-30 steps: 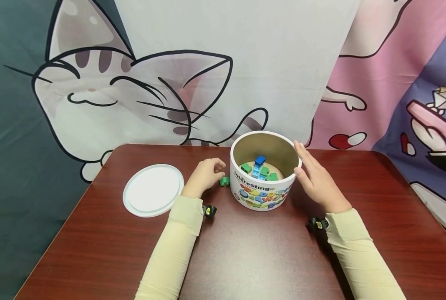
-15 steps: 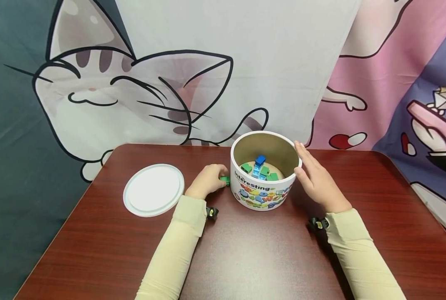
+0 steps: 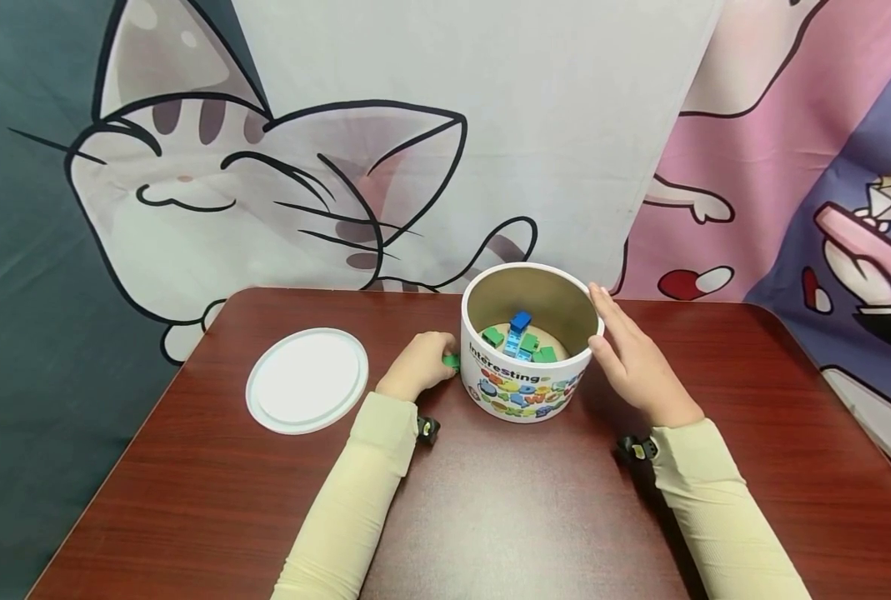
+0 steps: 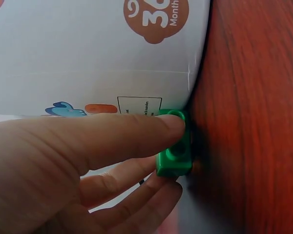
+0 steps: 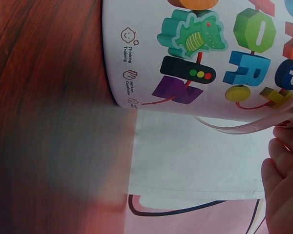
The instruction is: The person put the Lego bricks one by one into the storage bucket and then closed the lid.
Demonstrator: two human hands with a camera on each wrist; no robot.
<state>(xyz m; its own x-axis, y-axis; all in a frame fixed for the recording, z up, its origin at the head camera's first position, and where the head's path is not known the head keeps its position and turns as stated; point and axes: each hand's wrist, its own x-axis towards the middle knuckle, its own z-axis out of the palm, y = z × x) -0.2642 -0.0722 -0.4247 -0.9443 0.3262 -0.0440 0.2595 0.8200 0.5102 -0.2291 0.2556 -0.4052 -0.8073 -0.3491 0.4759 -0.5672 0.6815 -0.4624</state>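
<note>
In the head view a round white bucket (image 3: 523, 408) with colourful printing stands uncovered near the table's back edge. Inside lie several green blocks (image 3: 493, 337) and blue blocks (image 3: 520, 322). At the bucket's left foot my left hand (image 3: 417, 367) pinches a green toy building block (image 4: 174, 165); the left wrist view shows the thumb over its studs and fingers behind it. The block sits right at the bucket's wall, low over the table. My right hand (image 3: 636, 367) rests against the right rim with fingers straight. The right wrist view shows its fingers (image 5: 281, 161) by the bucket's handle (image 5: 244, 128).
Left of my left hand a round white lid (image 3: 306, 381) lies flat on the reddish-brown wooden table (image 3: 520, 517). Behind the table hangs a cloth printed with a cartoon cat (image 3: 190, 242).
My left hand has come down and slightly right onto the green building block beside the bucket, and now pinches it. The right hand, bucket and lid have stayed in place.
</note>
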